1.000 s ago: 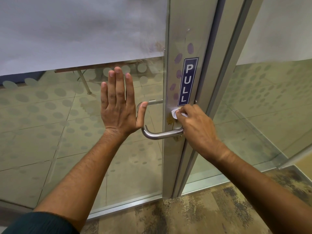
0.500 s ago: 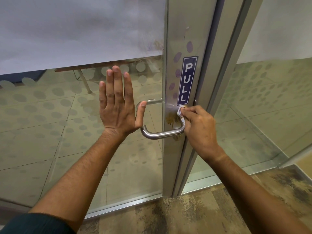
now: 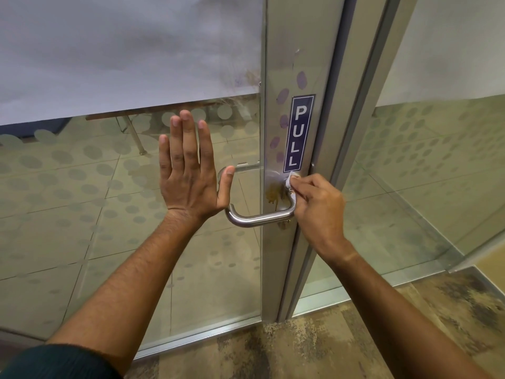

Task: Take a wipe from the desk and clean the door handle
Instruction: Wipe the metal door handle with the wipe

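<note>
Wipe: small white crumpled wipe, pinched in the fingers of the right hand; only its edge shows past the fingertips, with a brownish mark on it.
Wipe location: pressed against the post of the curved brushed-steel door handle, just below the blue PULL sticker.
Right-hand fingers: curled narrow, closed on the wipe.
Left hand: fingers wide and flat on the dotted glass door panel, thumb beside the handle's bend; holding nothing.
Handling, wipe: judged light, soft and limp; it will bunch and slip unless backed by the fingertips. Best held folded over the pads.
Handling, handle: judged rigid, smooth and slippery; wrap the wipe around the bar rather than dab.
Residue: yellow-brown smear on the silver aluminium door stile, just left of the fingertips, not yet cleared.
</note>
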